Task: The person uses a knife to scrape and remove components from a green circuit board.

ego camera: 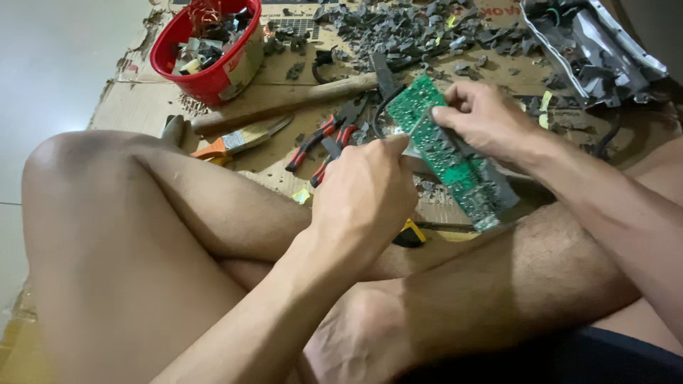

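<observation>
The right hand (484, 117) pinches the upper part of a green circuit board (449, 158), fingers curled over its edge. The left hand (366, 195), closed in a fist, presses against the board's near side. Red-handled pliers (324, 139) lie just beyond the left hand.

Green rectangular circuit board (447, 153), silver-speckled; red round plastic tub (213, 67); red-and-black-handled metal pliers (326, 139); orange-handled paintbrush (238, 141); brown flat cardboard sheet (142, 96); dark grey plastic fragments (413, 28).
</observation>
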